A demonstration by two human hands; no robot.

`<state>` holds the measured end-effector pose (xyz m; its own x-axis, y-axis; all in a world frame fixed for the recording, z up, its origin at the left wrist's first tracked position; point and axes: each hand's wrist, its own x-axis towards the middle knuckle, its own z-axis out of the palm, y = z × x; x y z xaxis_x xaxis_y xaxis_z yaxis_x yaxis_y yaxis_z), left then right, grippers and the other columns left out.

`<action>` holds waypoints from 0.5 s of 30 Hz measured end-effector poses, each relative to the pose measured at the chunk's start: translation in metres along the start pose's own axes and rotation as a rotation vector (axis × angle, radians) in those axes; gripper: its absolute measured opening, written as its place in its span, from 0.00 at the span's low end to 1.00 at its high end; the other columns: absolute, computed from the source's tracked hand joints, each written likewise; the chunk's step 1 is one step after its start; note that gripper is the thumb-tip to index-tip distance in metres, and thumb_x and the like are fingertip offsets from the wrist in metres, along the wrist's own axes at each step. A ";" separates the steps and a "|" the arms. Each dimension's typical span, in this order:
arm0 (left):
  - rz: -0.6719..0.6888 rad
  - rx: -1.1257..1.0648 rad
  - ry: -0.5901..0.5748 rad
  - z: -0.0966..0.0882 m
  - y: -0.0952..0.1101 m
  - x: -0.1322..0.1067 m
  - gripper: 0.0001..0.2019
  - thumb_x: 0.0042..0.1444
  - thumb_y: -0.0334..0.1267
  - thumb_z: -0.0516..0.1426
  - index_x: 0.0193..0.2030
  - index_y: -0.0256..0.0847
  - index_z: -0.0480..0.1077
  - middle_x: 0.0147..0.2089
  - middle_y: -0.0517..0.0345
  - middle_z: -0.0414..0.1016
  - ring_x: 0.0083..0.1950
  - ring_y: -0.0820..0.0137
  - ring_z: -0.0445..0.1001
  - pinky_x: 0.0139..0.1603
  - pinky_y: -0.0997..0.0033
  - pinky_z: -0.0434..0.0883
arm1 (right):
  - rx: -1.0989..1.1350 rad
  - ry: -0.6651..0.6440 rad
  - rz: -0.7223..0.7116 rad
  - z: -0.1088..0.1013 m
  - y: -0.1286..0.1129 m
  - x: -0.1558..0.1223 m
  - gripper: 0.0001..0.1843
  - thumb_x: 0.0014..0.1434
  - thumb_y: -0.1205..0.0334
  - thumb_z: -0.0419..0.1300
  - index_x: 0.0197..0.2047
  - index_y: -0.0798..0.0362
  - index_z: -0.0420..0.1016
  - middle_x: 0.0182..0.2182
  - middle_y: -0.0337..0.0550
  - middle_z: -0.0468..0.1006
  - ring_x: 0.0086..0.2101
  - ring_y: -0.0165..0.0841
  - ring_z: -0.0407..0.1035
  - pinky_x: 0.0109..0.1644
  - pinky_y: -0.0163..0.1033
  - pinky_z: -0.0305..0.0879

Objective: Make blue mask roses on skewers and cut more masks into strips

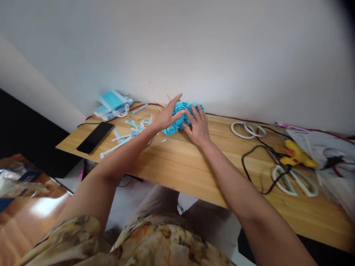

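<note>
Bunched blue ruffled pieces (172, 129), like fabric or paper flowers, lie on the wooden table near the wall. My left hand (168, 113) is at their left side, fingers stretched out and thumb apart. My right hand (199, 127) rests over their right side with its fingers spread, touching the ruffles. Neither hand grips anything. Parts of the blue bundle are hidden behind both hands. Thin wooden sticks (160, 105) poke out behind my left hand. Cut white and pale blue strips (122, 139) are scattered left of it.
Folded blue face masks (113, 101) and a phone (95, 137) lie at left. On the right are rolls of white tape (240, 131), a yellow glue gun (298, 154) with a black cord, scissors (305, 184) and plastic sheets (316, 142). The table's front edge (177, 190) faces me.
</note>
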<state>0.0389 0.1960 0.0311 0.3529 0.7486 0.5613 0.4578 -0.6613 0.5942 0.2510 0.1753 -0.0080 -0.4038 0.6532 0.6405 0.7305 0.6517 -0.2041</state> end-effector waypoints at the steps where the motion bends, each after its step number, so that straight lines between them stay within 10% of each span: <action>1: 0.001 -0.015 0.003 -0.002 0.000 -0.001 0.42 0.66 0.67 0.50 0.77 0.44 0.50 0.77 0.39 0.56 0.76 0.50 0.60 0.76 0.46 0.56 | -0.003 -0.003 -0.014 0.000 -0.001 0.000 0.35 0.72 0.41 0.45 0.77 0.41 0.51 0.77 0.45 0.52 0.76 0.51 0.41 0.75 0.67 0.46; 6: -0.013 0.043 0.045 -0.034 -0.007 -0.008 0.36 0.69 0.65 0.46 0.75 0.45 0.56 0.77 0.42 0.58 0.76 0.51 0.60 0.75 0.47 0.58 | 0.004 0.036 -0.012 0.001 0.002 -0.003 0.34 0.72 0.43 0.46 0.77 0.43 0.53 0.76 0.46 0.54 0.75 0.50 0.44 0.74 0.66 0.48; 15: -0.577 0.824 0.169 -0.172 -0.066 -0.048 0.23 0.69 0.37 0.50 0.67 0.34 0.67 0.69 0.45 0.71 0.69 0.58 0.66 0.71 0.56 0.59 | 0.055 0.091 0.013 0.005 0.005 -0.002 0.32 0.72 0.47 0.47 0.76 0.44 0.55 0.74 0.48 0.59 0.74 0.48 0.49 0.74 0.65 0.52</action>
<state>-0.1482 0.1954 0.0643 -0.1904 0.8842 0.4266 0.9633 0.0845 0.2547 0.2530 0.1792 -0.0136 -0.3413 0.6254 0.7017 0.7028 0.6655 -0.2513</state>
